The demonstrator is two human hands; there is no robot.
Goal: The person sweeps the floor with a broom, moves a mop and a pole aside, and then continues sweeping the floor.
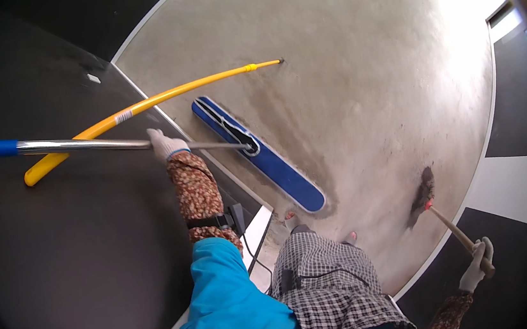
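My left hand (166, 142), in a white glove, grips the metal handle of a dust mop (291, 181). The handle's blue end sticks out to the left, and its other end meets the long blue mop head lying slantwise on the floor. Over on the right, my gloved right hand (477, 264) is closed round the pale brown stick of what looks like a feather duster (453, 228). Its dark, fluffy head, with a red collar, points away from me at or just above the floor; contact is unclear.
A yellow pole (166, 96) leans across the dark wall panel (92, 247) on the left, passing behind the mop handle, with its thin tip out over the grey floor (358, 90). Dark panels with a white skirting edge run along the right. Bright light falls at the far right.
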